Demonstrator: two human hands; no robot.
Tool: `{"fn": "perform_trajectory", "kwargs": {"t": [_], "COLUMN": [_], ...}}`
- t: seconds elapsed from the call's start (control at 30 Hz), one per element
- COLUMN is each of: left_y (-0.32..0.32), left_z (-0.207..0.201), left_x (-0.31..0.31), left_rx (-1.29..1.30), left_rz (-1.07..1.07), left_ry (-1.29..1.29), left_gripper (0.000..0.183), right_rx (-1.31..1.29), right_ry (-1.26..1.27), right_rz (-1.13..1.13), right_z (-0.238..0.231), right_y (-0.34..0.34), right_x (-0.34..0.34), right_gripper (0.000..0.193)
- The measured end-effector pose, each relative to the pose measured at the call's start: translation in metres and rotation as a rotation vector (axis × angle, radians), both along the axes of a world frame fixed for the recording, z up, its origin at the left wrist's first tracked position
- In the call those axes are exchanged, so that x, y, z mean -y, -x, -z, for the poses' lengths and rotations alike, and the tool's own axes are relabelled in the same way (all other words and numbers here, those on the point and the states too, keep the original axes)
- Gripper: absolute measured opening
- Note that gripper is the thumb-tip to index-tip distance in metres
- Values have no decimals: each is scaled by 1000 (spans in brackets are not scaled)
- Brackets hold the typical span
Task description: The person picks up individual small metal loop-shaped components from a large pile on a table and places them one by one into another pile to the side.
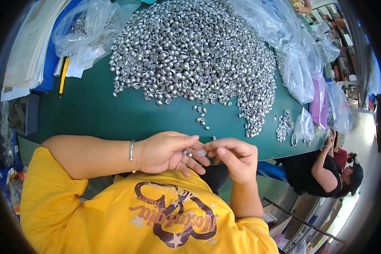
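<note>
My left hand point(173, 152) is turned palm up near the table's front edge, fingers slightly bent. Small silver metal domes point(187, 153) rest on its fingers. A pale oval metal piece point(202, 152) shows at its fingertips, beside my right hand's fingers. My right hand point(237, 156) is curled, thumb close to the bent fingers; whether something is pinched there is hidden. Beyond both hands spreads a large heap of silver metal pieces point(190, 55), many hollow and drop-shaped. Several loose domes point(201, 115) lie between heap and hands, and a single one point(214, 138) sits just past my fingers.
The green tabletop point(84, 114) carries clear plastic bags point(298, 72), a purple basket point(318, 103) and a small pile of metal rings point(285, 126) on the right. Papers point(34, 46) and a yellow pen-like tool point(64, 77) lie left. A co-worker point(326, 171) sits at right.
</note>
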State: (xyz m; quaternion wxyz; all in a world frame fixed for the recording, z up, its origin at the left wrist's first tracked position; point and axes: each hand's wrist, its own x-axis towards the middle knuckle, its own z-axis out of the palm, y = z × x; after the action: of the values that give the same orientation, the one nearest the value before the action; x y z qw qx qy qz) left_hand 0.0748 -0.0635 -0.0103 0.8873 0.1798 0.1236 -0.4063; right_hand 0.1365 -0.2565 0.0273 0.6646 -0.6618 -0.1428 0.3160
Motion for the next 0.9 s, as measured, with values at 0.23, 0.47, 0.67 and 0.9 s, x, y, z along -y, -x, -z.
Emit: {"fn": "perform_trajectory", "kwargs": {"t": [0.23,0.47,0.67,0.9], "left_y": [0,1,1,0], "left_z": [-2,-3,1,0], "left_x": [-3,-3,-3,-3], "left_rx": [-46,-42,-23,-8], "left_rz": [22,6,11,-2], "left_ry": [-37,-42,-49,-48], "left_gripper": [35,33,30,29], "right_rx": [819,493,-248,939], "right_ry": [534,231,-477,514], "right_rz": [-15,46,171,-5], "right_z": [16,23,33,24], "right_y": [-7,-9,-12,-15], "right_x": [-1,8,17,-20], "right_gripper": [17,12,13,14]}}
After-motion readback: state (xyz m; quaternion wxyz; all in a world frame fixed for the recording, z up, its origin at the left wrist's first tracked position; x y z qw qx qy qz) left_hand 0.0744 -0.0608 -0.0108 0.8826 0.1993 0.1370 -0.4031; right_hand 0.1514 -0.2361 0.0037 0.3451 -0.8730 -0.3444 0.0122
